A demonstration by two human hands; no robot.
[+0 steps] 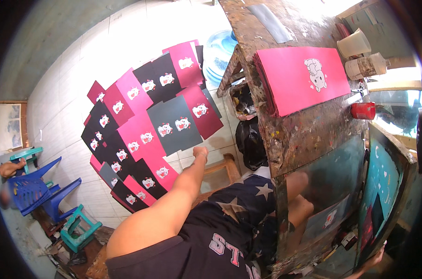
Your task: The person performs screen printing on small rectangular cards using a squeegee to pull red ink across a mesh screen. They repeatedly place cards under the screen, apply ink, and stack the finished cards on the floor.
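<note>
My left arm reaches out over the floor. My left hand (pixel 200 151) is closed with no object showing in it, close to the lower edge of a dark grey sheet (pixel 174 114). That sheet lies among rows of pink, black and maroon sheets (pixel 141 123) printed with white cartoon animals, spread overlapping on the tiles. At the lower right, my right hand (pixel 376 259) grips the edge of a wooden screen printing frame (pixel 408 162) with a teal mesh, tilted up beside the glass top (pixel 320 172). Through the glass a printed grey sheet (pixel 329 218) shows.
A stack of pink sheets (pixel 294 79) lies on the paint-stained wooden table (pixel 294 144), near a white cup (pixel 355 44), a plastic bottle (pixel 367 66) and a red tub (pixel 363 110). Beside the table are a water jug (pixel 220 56) and a black bag (pixel 250 144). Another person sits by a blue chair (pixel 32 195).
</note>
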